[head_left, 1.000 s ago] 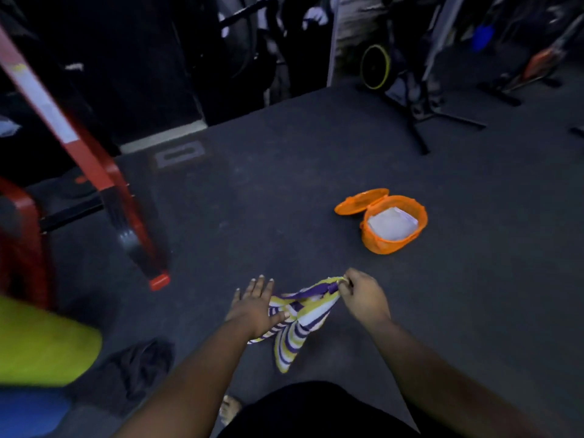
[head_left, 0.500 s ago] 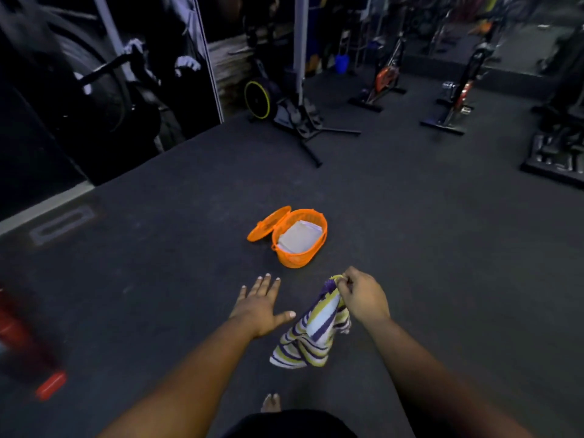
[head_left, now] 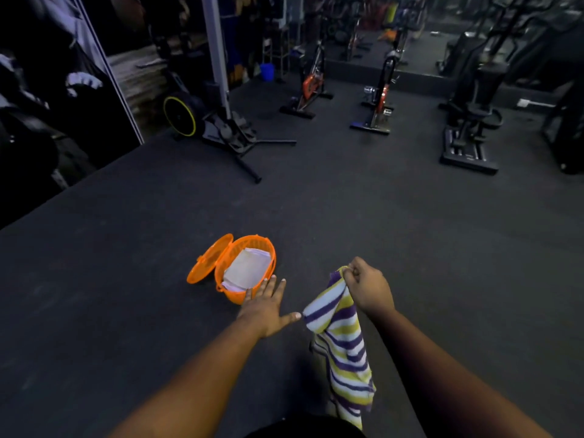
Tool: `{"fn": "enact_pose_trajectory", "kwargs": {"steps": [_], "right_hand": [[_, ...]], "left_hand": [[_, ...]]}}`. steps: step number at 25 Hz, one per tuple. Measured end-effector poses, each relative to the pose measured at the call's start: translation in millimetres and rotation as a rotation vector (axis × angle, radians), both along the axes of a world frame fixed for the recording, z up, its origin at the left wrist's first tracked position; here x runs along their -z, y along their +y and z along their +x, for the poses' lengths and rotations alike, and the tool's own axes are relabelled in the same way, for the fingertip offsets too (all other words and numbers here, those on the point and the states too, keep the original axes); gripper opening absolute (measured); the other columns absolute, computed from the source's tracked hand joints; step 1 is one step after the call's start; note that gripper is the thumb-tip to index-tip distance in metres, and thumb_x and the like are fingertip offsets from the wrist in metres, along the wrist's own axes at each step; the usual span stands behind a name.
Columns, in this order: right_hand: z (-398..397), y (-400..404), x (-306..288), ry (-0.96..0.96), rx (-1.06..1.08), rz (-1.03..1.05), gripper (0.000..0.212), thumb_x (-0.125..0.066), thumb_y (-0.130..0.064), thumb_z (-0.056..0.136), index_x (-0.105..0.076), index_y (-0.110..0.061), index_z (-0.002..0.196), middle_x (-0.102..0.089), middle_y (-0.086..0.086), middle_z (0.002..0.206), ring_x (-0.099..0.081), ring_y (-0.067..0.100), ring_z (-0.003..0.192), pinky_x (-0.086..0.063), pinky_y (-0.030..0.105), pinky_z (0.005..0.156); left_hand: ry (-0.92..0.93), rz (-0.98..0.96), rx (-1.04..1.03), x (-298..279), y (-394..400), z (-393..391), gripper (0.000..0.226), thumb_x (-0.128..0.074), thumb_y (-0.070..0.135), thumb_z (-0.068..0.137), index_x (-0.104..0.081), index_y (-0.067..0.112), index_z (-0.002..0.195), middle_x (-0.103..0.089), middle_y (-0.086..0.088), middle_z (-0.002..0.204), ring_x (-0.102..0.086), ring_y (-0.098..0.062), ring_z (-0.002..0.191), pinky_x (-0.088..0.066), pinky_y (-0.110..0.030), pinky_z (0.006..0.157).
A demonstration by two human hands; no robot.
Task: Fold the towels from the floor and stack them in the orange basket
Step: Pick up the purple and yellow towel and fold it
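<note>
Towel [head_left: 343, 336], striped in purple, yellow and white, hangs from the right hand [head_left: 368, 287], whose grip is clamped on the cloth's upper edge with curled fingers. The cloth drops straight down past the right forearm toward the bottom of the view, partly folded over on itself near the top. The left hand [head_left: 268, 306] is held flat with its grip apart, fingers straight and spread, thumb stretched out toward the striped towel's near edge and holding nothing. Its fingertips overlap the front rim of the orange basket [head_left: 232, 295] in the view; whether they touch it I cannot tell.

The orange basket sits on the dark floor [head_left: 410, 248] just ahead of the left hand, with its lid [head_left: 208, 260] swung open and leaning off its left side. Inside it lies 1 folded white towel [head_left: 248, 268], flat against the bottom.

Farther back on the floor stand 2 exercise bikes [head_left: 311, 86], a machine with a yellow-rimmed wheel [head_left: 180, 115] at the left, and a blue bucket [head_left: 267, 71] near the far wall. Dark gym machines [head_left: 471, 121] fill the right side.
</note>
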State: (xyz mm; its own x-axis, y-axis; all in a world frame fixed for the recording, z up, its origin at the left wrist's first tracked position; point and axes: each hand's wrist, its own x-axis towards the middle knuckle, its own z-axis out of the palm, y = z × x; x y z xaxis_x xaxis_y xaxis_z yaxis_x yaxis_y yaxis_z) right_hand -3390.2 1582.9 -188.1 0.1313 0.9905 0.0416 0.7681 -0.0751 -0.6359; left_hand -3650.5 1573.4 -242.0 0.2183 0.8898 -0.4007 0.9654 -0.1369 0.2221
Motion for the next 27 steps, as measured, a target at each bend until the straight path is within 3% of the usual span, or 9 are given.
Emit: {"fn": "enact_pose_trajectory", "kwargs": {"steps": [4, 7, 11, 13, 16, 19, 21, 24, 27], "right_hand": [[12, 52, 0, 0.312, 0.061, -0.006, 0.02, -0.058, -0.03, 0.097, -0.054, -0.02, 0.08, -0.065, -0.002, 0.078, -0.06, 0.005, 0.073, -0.046, 0.033, 0.07], [15, 97, 2, 0.446, 0.005, -0.035, 0.025, -0.057, -0.031, 0.1, -0.054, -0.014, 0.082, -0.063, 0.009, 0.081, -0.057, 0.012, 0.073, -0.047, 0.037, 0.072], [20, 159, -3, 0.548, -0.158, -0.062, 0.025, -0.056, -0.032, 0.103, -0.055, -0.017, 0.082, -0.061, -0.004, 0.075, -0.056, 0.006, 0.07, -0.046, 0.03, 0.069], [27, 197, -8, 0.604, -0.269, -0.078, 0.026, -0.056, -0.029, 0.103, -0.055, -0.01, 0.086, -0.06, 0.001, 0.078, -0.056, 0.01, 0.073, -0.046, 0.033, 0.07], [38, 250, -17, 0.722, -0.427, -0.135, 0.026, -0.055, -0.026, 0.104, -0.053, -0.005, 0.088, -0.056, 0.006, 0.075, -0.053, 0.014, 0.068, -0.044, 0.03, 0.062], [45, 290, -19, 0.799, -0.456, -0.215, 0.026, -0.057, -0.03, 0.103, -0.054, -0.009, 0.088, -0.056, 0.01, 0.075, -0.053, 0.024, 0.068, -0.045, 0.033, 0.058], [50, 315, -17, 0.791, -0.431, -0.243, 0.026, -0.059, -0.034, 0.101, -0.055, -0.014, 0.084, -0.057, 0.009, 0.074, -0.054, 0.025, 0.068, -0.047, 0.041, 0.06], [60, 350, -9, 0.635, -0.321, -0.171, 0.027, -0.062, -0.029, 0.098, -0.052, -0.016, 0.076, -0.064, 0.008, 0.07, -0.064, 0.027, 0.068, -0.058, 0.053, 0.066], [69, 374, 0, 0.373, -0.309, -0.122, 0.024, -0.058, -0.033, 0.088, -0.051, -0.016, 0.072, -0.07, 0.002, 0.065, -0.065, 0.021, 0.064, -0.056, 0.046, 0.064]], "left_hand": [[-0.019, -0.016, -0.021, 1, 49, 8, 0.105, -0.037, 0.084, 0.087, 0.01, 0.028, 0.162, 0.014, -0.001, 0.171, 0.01, -0.019, 0.158, 0.001, -0.051, 0.125], [-0.025, -0.032, -0.057, 3, 79, 13, 0.104, -0.036, 0.084, 0.087, 0.01, 0.029, 0.162, 0.015, -0.001, 0.17, 0.01, -0.02, 0.158, 0.001, -0.052, 0.124], [-0.111, -0.041, -0.173, 0, 126, 28, 0.098, -0.04, 0.077, 0.093, 0.005, 0.025, 0.163, 0.008, -0.002, 0.171, 0.002, -0.021, 0.158, -0.004, -0.05, 0.125], [-0.346, -0.047, -0.322, -2, 150, 48, 0.091, -0.047, 0.066, 0.097, -0.006, 0.019, 0.164, -0.008, -0.005, 0.171, -0.013, -0.023, 0.157, -0.016, -0.041, 0.125], [-0.741, -0.087, -0.528, -9, 177, 84, 0.077, -0.054, 0.061, 0.096, -0.039, 0.013, 0.154, -0.05, 0.001, 0.151, -0.044, -0.022, 0.143, -0.039, -0.02, 0.107], [-1.032, -0.163, -0.63, -11, 196, 108, 0.048, -0.066, 0.052, 0.093, -0.068, 0.018, 0.126, -0.073, 0.006, 0.122, -0.067, -0.018, 0.117, -0.053, -0.032, 0.103], [-1.066, -0.078, -0.72, -12, 210, 123, 0.029, -0.072, 0.038, 0.094, -0.073, 0.019, 0.116, -0.077, 0.002, 0.111, -0.072, -0.018, 0.109, -0.056, -0.039, 0.099], [-1.136, 0.147, -0.944, -19, 232, 130, 0.011, -0.068, 0.018, 0.096, -0.072, 0.019, 0.107, -0.079, 0.0, 0.101, -0.074, -0.02, 0.098, -0.061, -0.034, 0.081], [-1.37, 0.224, -1.107, -34, 263, 118, 0.017, -0.059, 0.007, 0.099, -0.068, 0.018, 0.109, -0.078, -0.007, 0.102, -0.074, -0.021, 0.094, -0.061, -0.037, 0.08]]}}
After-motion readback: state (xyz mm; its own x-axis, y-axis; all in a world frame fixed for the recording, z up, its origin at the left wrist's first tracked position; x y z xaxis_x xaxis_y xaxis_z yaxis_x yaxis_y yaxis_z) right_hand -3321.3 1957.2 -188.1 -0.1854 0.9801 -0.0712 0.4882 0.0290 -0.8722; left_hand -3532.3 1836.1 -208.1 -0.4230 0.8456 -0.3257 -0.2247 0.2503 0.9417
